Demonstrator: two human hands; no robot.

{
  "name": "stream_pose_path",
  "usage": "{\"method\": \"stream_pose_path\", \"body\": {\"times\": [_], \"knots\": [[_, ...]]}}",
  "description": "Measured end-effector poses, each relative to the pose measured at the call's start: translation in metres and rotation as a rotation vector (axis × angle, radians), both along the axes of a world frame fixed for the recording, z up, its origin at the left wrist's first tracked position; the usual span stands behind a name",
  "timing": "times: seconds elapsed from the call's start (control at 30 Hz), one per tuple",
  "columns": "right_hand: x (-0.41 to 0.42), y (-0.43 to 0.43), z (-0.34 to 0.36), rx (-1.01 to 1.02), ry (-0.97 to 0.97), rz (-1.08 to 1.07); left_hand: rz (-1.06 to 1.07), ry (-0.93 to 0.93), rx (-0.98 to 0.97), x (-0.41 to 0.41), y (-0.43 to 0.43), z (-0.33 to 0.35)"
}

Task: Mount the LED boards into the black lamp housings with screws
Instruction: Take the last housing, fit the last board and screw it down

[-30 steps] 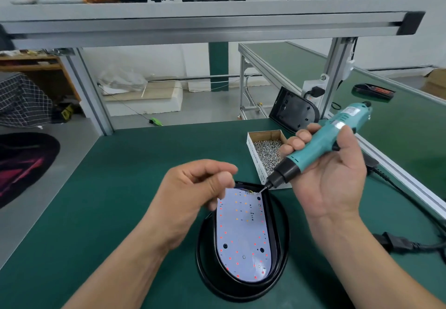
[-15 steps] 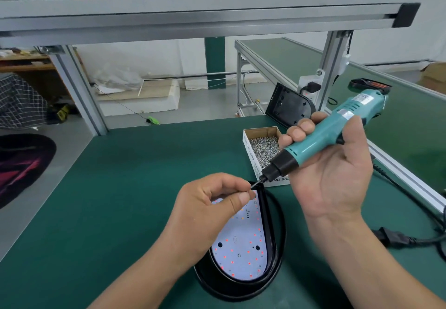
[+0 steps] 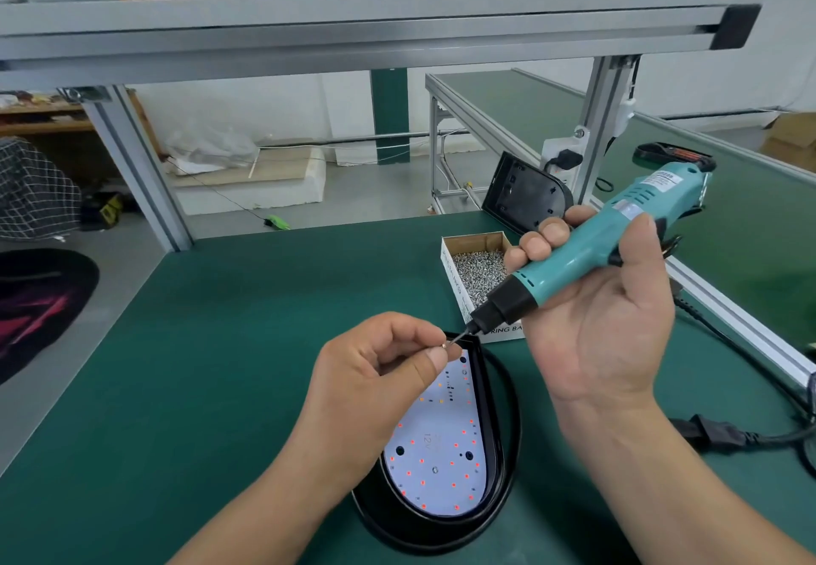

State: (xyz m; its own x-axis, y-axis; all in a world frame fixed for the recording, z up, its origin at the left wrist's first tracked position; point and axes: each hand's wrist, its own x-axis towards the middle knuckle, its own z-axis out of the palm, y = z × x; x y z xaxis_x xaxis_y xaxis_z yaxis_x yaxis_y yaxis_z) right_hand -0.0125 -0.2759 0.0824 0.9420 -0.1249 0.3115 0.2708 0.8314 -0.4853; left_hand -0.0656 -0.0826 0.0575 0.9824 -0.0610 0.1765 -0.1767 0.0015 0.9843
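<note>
A black lamp housing (image 3: 503,467) lies on the green bench with a white LED board (image 3: 441,454) seated inside it. My left hand (image 3: 375,383) hovers over the board's far end and pinches a small screw (image 3: 443,346) between thumb and forefinger. My right hand (image 3: 596,326) grips a teal electric screwdriver (image 3: 587,251), tilted down to the left. Its bit tip meets the screw at my left fingertips. The board's upper left part is hidden by my left hand.
An open cardboard box of screws (image 3: 474,271) stands just behind the housing. Another black housing (image 3: 525,196) leans at the bench's back edge. A black power cord (image 3: 728,434) runs along the right. An aluminium rail (image 3: 733,321) borders the bench on the right.
My left hand rose from the board with the screw pinched. The screwdriver tip swung left to meet the screw at my fingertips. The housing sits a little lower in view.
</note>
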Motion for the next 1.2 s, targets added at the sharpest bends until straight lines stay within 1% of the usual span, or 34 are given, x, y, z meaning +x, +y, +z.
{"method": "stream_pose_path", "body": {"times": [0.5, 0.73, 1.2], "knots": [[-0.004, 0.005, 0.000, -0.029, -0.004, -0.008, 0.065, 0.059, 0.014, -0.001, -0.004, 0.002], [-0.003, 0.006, -0.001, -0.012, 0.021, -0.012, 0.084, 0.041, 0.026, -0.003, -0.007, -0.001], [-0.002, 0.016, -0.011, 0.039, 0.110, 0.018, 0.126, -0.020, 0.136, -0.003, -0.005, -0.007]]}}
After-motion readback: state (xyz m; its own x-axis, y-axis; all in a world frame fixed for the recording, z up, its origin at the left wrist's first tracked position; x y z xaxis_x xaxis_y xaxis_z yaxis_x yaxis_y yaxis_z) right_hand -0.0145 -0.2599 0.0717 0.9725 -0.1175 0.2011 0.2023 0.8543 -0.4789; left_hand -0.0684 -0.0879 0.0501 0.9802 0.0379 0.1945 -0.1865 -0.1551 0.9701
